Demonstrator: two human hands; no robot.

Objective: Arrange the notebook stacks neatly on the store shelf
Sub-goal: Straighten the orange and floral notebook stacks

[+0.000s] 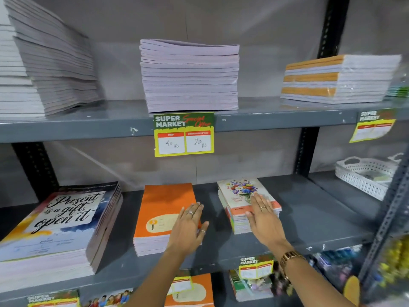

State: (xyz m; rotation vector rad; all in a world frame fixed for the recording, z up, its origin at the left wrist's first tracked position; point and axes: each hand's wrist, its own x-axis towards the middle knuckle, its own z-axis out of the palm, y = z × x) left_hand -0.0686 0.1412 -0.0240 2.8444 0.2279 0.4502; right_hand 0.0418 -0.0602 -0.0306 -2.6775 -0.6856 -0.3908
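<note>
On the middle grey shelf (298, 220) lie three notebook stacks. A large stack with a "Present is a gift, open it" cover (59, 220) is at the left. An orange-covered stack (163, 204) sits in the middle, and my left hand (190, 229) lies flat against its right edge, fingers spread. A smaller stack with a flower cover (241, 193) is to its right, slightly turned, and my right hand (263, 218) rests flat on its near right part. Neither hand grips anything.
The upper shelf holds a leaning grey stack (55, 60) at left, a tall lilac stack (190, 76) in the middle and a wrapped orange-striped stack (338, 78) at right. A yellow price tag (184, 134) hangs below. A white basket (365, 173) sits far right. More notebooks lie on the shelf below.
</note>
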